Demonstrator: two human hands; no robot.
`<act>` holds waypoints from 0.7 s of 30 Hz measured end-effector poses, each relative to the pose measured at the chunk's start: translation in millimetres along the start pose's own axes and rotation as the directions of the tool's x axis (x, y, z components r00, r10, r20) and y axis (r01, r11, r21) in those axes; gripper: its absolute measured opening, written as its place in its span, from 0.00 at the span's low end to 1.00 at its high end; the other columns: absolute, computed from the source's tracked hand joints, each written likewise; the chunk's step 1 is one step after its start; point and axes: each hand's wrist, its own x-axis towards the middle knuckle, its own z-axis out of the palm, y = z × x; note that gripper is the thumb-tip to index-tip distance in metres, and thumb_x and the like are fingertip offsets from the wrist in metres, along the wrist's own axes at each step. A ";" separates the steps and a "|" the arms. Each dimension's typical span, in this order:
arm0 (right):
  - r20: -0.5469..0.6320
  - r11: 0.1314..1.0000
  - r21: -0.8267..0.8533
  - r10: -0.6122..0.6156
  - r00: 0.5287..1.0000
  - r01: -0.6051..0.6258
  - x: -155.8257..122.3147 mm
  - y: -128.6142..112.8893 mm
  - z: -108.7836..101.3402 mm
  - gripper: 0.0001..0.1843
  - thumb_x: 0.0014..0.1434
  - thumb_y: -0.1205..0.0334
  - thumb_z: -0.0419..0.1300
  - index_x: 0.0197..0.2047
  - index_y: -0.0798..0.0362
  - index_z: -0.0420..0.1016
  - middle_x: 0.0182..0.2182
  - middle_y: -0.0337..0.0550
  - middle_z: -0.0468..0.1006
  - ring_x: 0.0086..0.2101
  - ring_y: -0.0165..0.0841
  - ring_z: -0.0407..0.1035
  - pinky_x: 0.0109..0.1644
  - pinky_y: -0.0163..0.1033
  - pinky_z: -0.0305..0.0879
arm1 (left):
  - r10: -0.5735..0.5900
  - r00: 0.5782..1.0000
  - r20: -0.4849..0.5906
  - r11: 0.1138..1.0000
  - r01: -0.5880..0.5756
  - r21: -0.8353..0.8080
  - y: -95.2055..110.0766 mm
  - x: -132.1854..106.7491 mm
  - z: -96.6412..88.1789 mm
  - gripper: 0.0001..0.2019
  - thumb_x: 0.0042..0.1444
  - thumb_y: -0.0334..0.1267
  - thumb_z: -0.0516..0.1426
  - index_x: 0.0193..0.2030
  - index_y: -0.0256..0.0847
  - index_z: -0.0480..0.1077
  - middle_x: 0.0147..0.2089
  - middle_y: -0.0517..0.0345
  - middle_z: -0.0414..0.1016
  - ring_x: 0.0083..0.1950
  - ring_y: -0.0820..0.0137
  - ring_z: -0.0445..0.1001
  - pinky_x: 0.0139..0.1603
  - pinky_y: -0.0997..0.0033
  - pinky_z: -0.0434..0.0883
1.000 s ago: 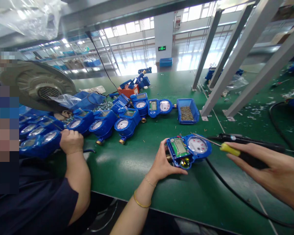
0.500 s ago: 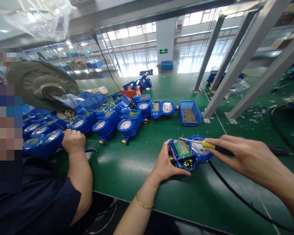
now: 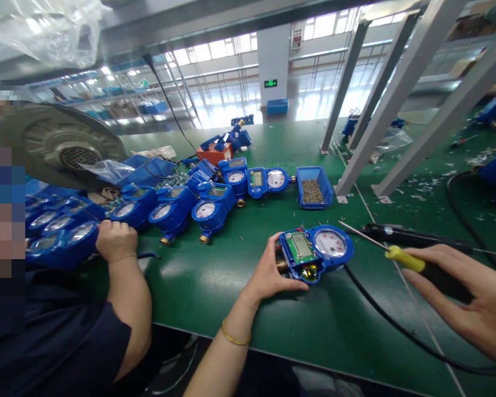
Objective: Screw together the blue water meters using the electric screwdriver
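A blue water meter (image 3: 333, 242) lies on the green bench, its display housing uncovered so a green circuit board (image 3: 301, 246) with a small screen shows. Thumb and fingers of my left hand (image 3: 268, 270) grip that housing from its left end. To the right of the meter, my right hand (image 3: 458, 292) is closed around a screwdriver (image 3: 405, 258) with a yellow and black handle. The screwdriver's thin shaft points up and left, its tip apart from the meter. Behind it lies a black power screwdriver (image 3: 405, 235).
A blue bin of small screws (image 3: 314, 190) stands behind the meter. Several finished-looking blue meters (image 3: 213, 207) line the bench to the left, near a co-worker's hand (image 3: 116, 241). Grey metal posts (image 3: 380, 121) rise at the right. A black cable (image 3: 391, 320) crosses the bench.
My right hand has drawn the screwdriver away from the circuit board, to the right and towards me. My left hand still grips the meter. The whole view has shifted slightly.
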 end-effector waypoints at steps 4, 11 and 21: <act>0.117 0.987 0.152 -0.075 0.990 0.057 -23.6 -0.9 -3.4 0.11 0.67 0.53 0.58 0.51 0.44 0.73 0.41 0.38 0.82 0.34 0.33 0.81 0.36 0.33 0.78 | 0.076 0.994 0.084 0.997 -0.075 -0.010 2.5 9.8 -7.2 0.63 0.28 0.53 0.80 0.68 0.42 0.53 0.72 0.37 0.58 0.73 0.43 0.60 0.77 0.41 0.54; 0.129 0.987 0.003 -0.157 0.979 0.158 -17.9 -31.0 -13.0 0.18 0.74 0.54 0.48 0.55 0.47 0.77 0.39 0.41 0.83 0.28 0.33 0.79 0.27 0.34 0.72 | -0.036 0.999 0.025 0.997 0.038 -0.061 -4.6 7.7 9.0 0.63 0.25 0.55 0.80 0.63 0.43 0.49 0.65 0.36 0.64 0.69 0.42 0.65 0.74 0.40 0.59; 0.101 0.907 -0.255 -0.321 0.942 0.337 16.6 -68.1 -20.0 0.21 0.74 0.64 0.41 0.45 0.55 0.75 0.22 0.37 0.69 0.17 0.30 0.66 0.21 0.39 0.57 | 0.060 0.998 -0.033 0.992 -0.063 -0.106 -3.9 2.6 21.3 0.63 0.27 0.53 0.80 0.67 0.44 0.51 0.68 0.39 0.63 0.70 0.44 0.65 0.74 0.41 0.60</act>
